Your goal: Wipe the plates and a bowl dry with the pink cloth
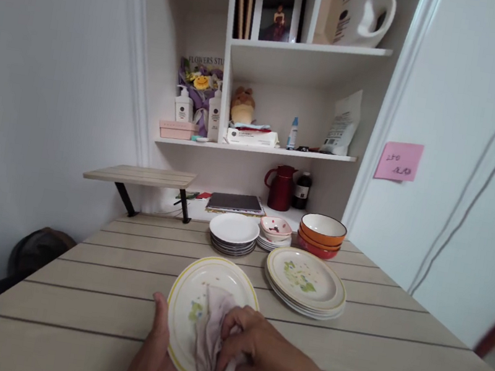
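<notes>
A cream plate (184, 304) with a yellow rim and a green flower print is held tilted above the near part of the table. My left hand (160, 347) supports it at its left edge, thumb raised beside the rim and the other fingers hidden beneath. In my right hand (256, 350) is a bunched pale pink cloth (213, 324), pressed on the plate's face and covering its right part. Just beyond, to the right, lies a stack of similar flower-print plates (279, 269).
Behind stand white plates (234, 228), small strawberry-print bowls (274, 227) and orange and red bowls (321, 238). A small raised shelf (143, 176) sits at the table's back left. A red jug (281, 188) and a dark bottle (302, 191) stand further back beneath the wall shelves.
</notes>
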`<state>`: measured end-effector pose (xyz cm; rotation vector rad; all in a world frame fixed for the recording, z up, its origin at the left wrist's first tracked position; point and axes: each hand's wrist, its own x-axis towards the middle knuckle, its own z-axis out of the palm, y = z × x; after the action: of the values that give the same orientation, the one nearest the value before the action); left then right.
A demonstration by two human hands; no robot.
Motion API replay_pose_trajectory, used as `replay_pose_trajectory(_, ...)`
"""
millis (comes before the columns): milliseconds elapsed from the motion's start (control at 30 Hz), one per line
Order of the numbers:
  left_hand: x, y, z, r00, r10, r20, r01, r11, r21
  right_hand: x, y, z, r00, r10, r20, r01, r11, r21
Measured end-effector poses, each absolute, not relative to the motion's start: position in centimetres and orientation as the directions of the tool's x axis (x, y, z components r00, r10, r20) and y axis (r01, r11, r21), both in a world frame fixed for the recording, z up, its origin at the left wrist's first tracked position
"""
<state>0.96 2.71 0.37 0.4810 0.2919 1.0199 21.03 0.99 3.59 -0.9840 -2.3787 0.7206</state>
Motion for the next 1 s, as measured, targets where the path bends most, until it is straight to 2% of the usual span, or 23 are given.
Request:
replay_pose_trajectory(67, 1.0, 2.9, 0.2, 0.519, 0.854, 0.001, -0.734, 0.445, 0.513, 21.8, 1.3, 3.5, -0.523, 0.827, 0.208, 0.575, 0.522, -0.63)
replay_pose_trajectory(167, 1.3, 3.1, 0.0, 0.514, 0.858, 0.004, -0.742, 0.443, 0.503, 21.7, 2.3, 3.6, -0.294, 0.915, 0.275, 0.706, 0.402, -0.583)
replay_pose_trajectory(300, 1.7, 2.9, 0.2, 0.494, 0.869, -0.021, -0.743, 0.435, 0.508, 19.6, 3.7, 4.0, -0.086, 0.924, 0.374, 0.823, 0.277, -0.496)
replay_pose_trajectory(367, 1.9, 2.6, 0.5, 0.488, 0.871, -0.048, -0.729, 0.438, 0.526, 18.0, 3.9, 4.2, -0.109, 0.913, 0.393, 0.838, 0.297, -0.457)
replay_pose_trajectory(533, 1.6, 2.4, 0.5, 0.469, 0.881, -0.061, -0.72, 0.422, 0.551, 15.7, 3.2, 4.4, -0.354, 0.854, 0.38, 0.763, 0.499, -0.41)
replay_pose_trajectory(733, 0.6, 2.3, -0.3, 0.459, 0.876, -0.147, -0.686, 0.454, 0.569, 17.4, 1.6, 4.1, -0.695, 0.641, 0.326, 0.427, 0.733, -0.53)
replay_pose_trajectory(833, 0.8, 2.3, -0.2, 0.467, 0.873, -0.143, -0.692, 0.461, 0.555, 19.1, 1.2, 3.4, -0.75, 0.611, 0.252, 0.35, 0.691, -0.632)
replay_pose_trajectory(933, 1.5, 2.5, 0.2, 0.487, 0.871, -0.061, -0.744, 0.451, 0.493, 20.4, 1.1, 3.1, -0.692, 0.71, 0.132, 0.431, 0.553, -0.713)
replay_pose_trajectory(1000, 1.9, 2.6, 0.5, 0.486, 0.873, -0.041, -0.766, 0.448, 0.462, 20.8, 1.1, 3.2, -0.609, 0.788, 0.095, 0.504, 0.477, -0.72)
